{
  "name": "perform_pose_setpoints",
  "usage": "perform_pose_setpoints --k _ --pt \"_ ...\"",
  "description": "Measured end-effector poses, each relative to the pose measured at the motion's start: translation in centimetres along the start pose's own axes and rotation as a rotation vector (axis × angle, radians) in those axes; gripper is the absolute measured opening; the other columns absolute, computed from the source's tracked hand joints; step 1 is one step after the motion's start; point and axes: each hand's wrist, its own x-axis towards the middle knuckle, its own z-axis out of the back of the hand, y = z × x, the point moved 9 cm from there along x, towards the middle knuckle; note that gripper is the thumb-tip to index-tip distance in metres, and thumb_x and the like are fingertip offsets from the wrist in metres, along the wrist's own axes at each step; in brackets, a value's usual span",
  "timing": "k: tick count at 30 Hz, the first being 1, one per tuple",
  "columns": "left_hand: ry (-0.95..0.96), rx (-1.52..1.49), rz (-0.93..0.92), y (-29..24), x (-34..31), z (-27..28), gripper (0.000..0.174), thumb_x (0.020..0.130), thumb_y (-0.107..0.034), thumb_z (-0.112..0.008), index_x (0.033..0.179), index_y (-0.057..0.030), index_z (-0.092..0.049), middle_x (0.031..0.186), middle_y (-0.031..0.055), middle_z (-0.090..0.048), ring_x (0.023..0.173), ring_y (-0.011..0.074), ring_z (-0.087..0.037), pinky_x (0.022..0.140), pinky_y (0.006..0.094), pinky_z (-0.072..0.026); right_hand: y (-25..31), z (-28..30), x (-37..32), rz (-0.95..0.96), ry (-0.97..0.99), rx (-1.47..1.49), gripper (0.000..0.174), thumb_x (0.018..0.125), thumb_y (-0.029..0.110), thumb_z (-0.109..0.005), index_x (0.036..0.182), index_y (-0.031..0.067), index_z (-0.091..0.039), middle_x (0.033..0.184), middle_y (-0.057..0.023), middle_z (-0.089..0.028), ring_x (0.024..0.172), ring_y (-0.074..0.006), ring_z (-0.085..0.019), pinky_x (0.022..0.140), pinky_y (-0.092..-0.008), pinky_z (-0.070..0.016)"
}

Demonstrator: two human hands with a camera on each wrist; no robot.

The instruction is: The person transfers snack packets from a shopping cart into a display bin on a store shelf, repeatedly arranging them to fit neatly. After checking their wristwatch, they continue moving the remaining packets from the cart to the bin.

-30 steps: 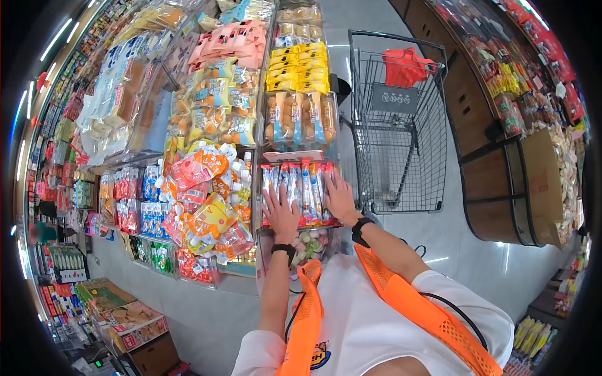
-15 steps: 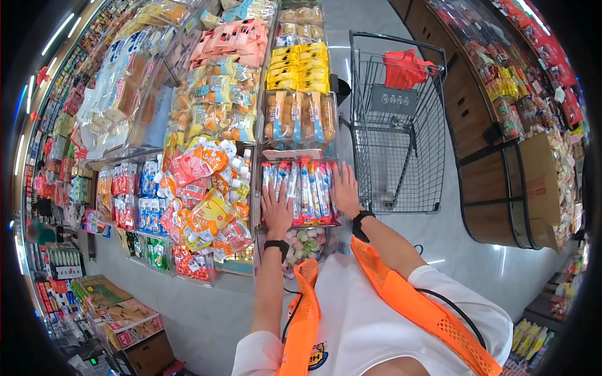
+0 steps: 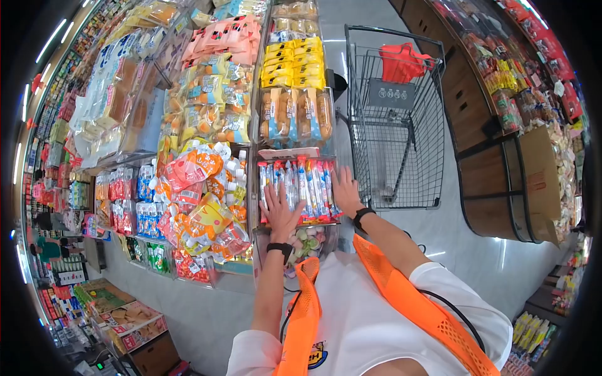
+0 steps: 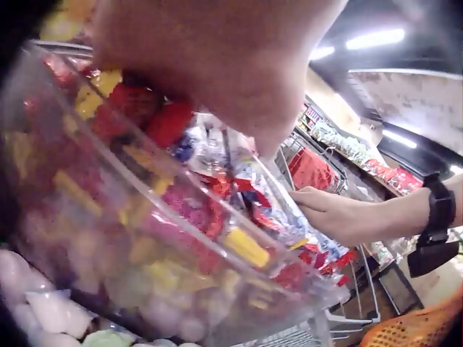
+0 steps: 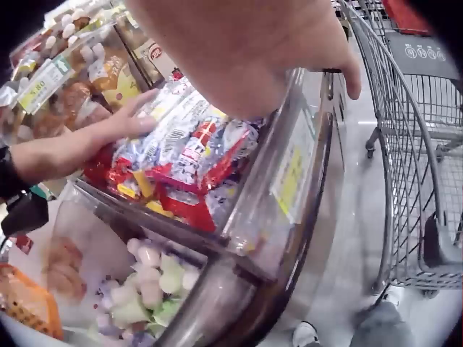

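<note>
Long slim packets [image 3: 305, 188] in red, white and blue lie side by side in a clear-walled bin [image 4: 166, 206]. Over the left part of these packets rests my left hand [image 3: 281, 213], fingers straight and thumb spread to the right. My right hand [image 3: 347, 193] lies along the bin's right side, fingers pointing forward. From the right wrist view, the left hand [image 5: 119, 126] touches the tops of the packets. That view also shows the right hand [image 5: 253, 54] large at the top, over the bin's outer edge, its fingertips mostly hidden.
Spouted pouches [image 3: 204, 194] are heaped left of the bin. Beyond it sit packs of long bread rolls [image 3: 296, 114] and yellow packets [image 3: 293, 62]. Pale wrapped sweets [image 3: 307, 244] fill a nearer compartment. A shopping cart [image 3: 395, 150] with a red bag [image 3: 404, 62] stands to the right.
My right hand has moved right, off the packets to the bin's side. The left hand has stayed over the packets' left part, its thumb now spread wider.
</note>
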Motion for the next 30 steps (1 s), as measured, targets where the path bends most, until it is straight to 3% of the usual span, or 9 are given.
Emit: perform_pose_setpoints --k 2,6,13,15,16,19,24,27,30 --pt "0.016 0.007 -0.005 -0.9 -0.1 0.1 0.099 0.08 -0.059 -0.072 0.159 -0.0216 -0.025 0.167 0.0196 -0.005 0.154 0.0412 -0.001 0.111 0.0758 -0.0096 0.2 0.1 -0.2 -0.006 0.016 -0.045 0.05 0.095 0.011 -0.048 0.144 0.002 -0.044 0.152 -0.0253 -0.034 0.144 -0.0415 -0.031 0.101 -0.0516 -0.0437" --pt "0.072 -0.06 -0.029 -1.2 -1.0 0.4 0.096 0.078 -0.049 -0.077 0.158 -0.0275 -0.029 0.166 0.0219 -0.002 0.153 0.043 0.002 0.109 0.0785 -0.0072 2.7 1.8 -2.7 0.215 -0.097 -0.105 0.052 0.095 0.016 -0.049 0.141 -0.0076 -0.043 0.154 -0.0277 -0.036 0.145 -0.0426 -0.032 0.112 -0.049 -0.0353" --pt "0.062 -0.084 -0.027 -0.9 -0.7 0.6 0.1 0.077 -0.051 -0.077 0.159 -0.0239 -0.027 0.167 0.0197 -0.005 0.153 0.0444 0.0 0.11 0.0772 -0.0083 4.0 0.7 -3.7 0.31 -0.012 -0.29 0.053 0.097 0.017 -0.046 0.141 -0.0114 -0.043 0.15 -0.0307 -0.039 0.144 -0.0467 -0.032 0.119 -0.0544 -0.0249" --pt "0.022 -0.08 -0.011 -0.9 0.0 1.2 0.101 0.076 -0.052 -0.077 0.159 -0.0231 -0.027 0.167 0.0181 -0.008 0.152 0.0449 -0.003 0.11 0.0767 -0.0104 4.2 0.6 -3.5 0.269 0.03 -0.279 0.058 0.096 0.021 -0.047 0.143 -0.0121 -0.039 0.152 -0.0312 -0.036 0.147 -0.0457 -0.026 0.12 -0.0555 -0.0214" --pt "-0.028 -0.09 0.038 -0.6 0.6 1.6 0.096 0.079 -0.055 -0.075 0.158 -0.0231 -0.03 0.167 0.0156 -0.012 0.152 0.044 -0.007 0.109 0.0758 -0.0179 4.2 0.5 -3.5 0.251 0.053 -0.276 0.061 0.096 0.023 -0.047 0.144 -0.0124 -0.037 0.153 -0.0314 -0.034 0.148 -0.0452 -0.023 0.12 -0.0561 -0.0197" --pt "-0.061 -0.05 0.087 -0.1 2.3 1.7 0.087 0.084 -0.058 -0.069 0.156 -0.0221 -0.035 0.164 0.0165 -0.018 0.151 0.0434 -0.012 0.11 0.0722 -0.022 5.3 2.7 -3.0 0.189 -0.008 -0.191 0.066 0.092 0.022 -0.052 0.145 -0.0125 -0.035 0.155 -0.0322 -0.031 0.149 -0.0461 -0.019 0.12 -0.0568 -0.0186" --pt "-0.09 0.11 0.057 -0.2 2.2 1.4 0.075 0.091 -0.059 -0.058 0.155 -0.0265 -0.036 0.163 0.0152 -0.024 0.149 0.0417 -0.023 0.105 0.0658 -0.0368 9.0 4.6 -0.9 0.265 0.154 0.225 0.075 0.09 0.03 -0.058 0.152 -0.0024 -0.033 0.16 -0.0301 -0.022 0.146 -0.0507 -0.023 0.119 -0.0575 -0.0184" --pt "-0.114 0.144 0.087 0.6 1.0 0.7 0.068 0.094 -0.053 -0.055 0.154 -0.0247 -0.038 0.162 0.0164 -0.026 0.143 0.0407 -0.035 0.106 0.0546 -0.0422 8.2 0.4 -1.7 0.359 0.198 0.214 0.071 0.094 0.04 -0.056 0.153 0.0055 -0.037 0.162 -0.0293 -0.016 0.143 -0.055 -0.024 0.117 -0.0624 -0.0204" --pt "-0.135 -0.048 0.089 0.8 0.3 1.3 0.064 0.097 -0.047 -0.053 0.154 -0.0227 -0.039 0.163 0.0171 -0.025 0.146 0.0399 -0.03 0.108 0.0539 -0.0399 8.0 0.1 -2.3 0.389 0.107 0.113 0.07 0.094 0.04 -0.057 0.153 0.0065 -0.038 0.163 -0.0262 -0.017 0.145 -0.0554 -0.02 0.113 -0.0652 -0.0249"
